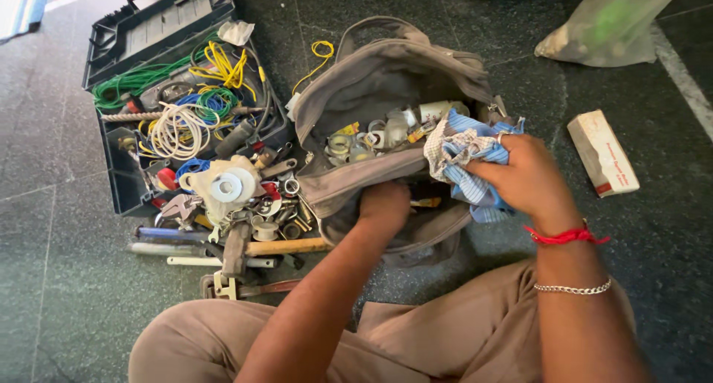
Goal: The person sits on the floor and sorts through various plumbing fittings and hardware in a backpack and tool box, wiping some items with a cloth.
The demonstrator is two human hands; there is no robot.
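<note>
- Tool bag (386, 86), grey canvas, lies open on the dark stone floor (44, 227) before the seated person.
- Left hand (385, 205) reaches into its front pocket, fingers hidden; cannot tell its grip.
- Right hand (529, 179) clutches a blue checked cloth (460, 149) at the bag's mouth.
- Open toolbox (141, 93) with coiled wires sits left; small carton (603, 153) lies right.

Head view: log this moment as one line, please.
left hand: reaching inside grey tool bag | right hand: gripping blue checked cloth at bag's edge | open toolbox with wire coils beside bag
</note>
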